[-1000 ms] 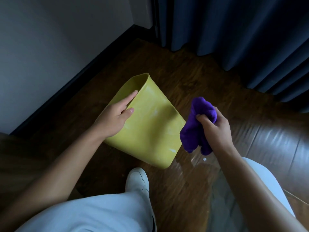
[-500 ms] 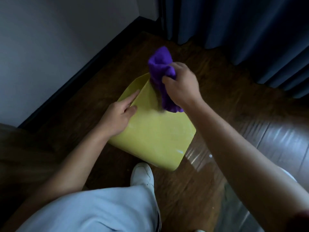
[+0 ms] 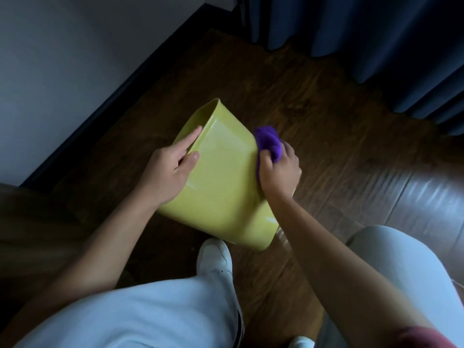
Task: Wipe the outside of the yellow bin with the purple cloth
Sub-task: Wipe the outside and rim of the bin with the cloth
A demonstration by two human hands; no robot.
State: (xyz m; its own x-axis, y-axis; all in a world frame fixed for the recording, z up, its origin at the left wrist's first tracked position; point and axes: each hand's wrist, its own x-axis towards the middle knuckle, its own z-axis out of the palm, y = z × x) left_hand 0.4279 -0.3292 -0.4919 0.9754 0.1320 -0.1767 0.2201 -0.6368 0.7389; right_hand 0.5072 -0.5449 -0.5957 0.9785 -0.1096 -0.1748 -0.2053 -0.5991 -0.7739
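Note:
The yellow bin point(image 3: 223, 187) lies tipped on the dark wooden floor, its open mouth pointing away toward the wall and its broad side facing up. My left hand point(image 3: 170, 169) grips the bin's left rim, forefinger along the edge and thumb on the upper side. My right hand point(image 3: 278, 172) is closed on the bunched purple cloth point(image 3: 268, 140), pressed against the bin's right edge. Part of the cloth is hidden under my fingers.
A white wall with a dark skirting board point(image 3: 120, 81) runs along the left. Dark blue curtains point(image 3: 364, 41) hang at the back and right. My white shoe point(image 3: 213, 257) stands just below the bin, with my pale trouser legs point(image 3: 150, 312) in front.
My right hand carried the cloth from the bin's far rim down and to the right, onto its right edge. My left hand has kept its hold on the left rim.

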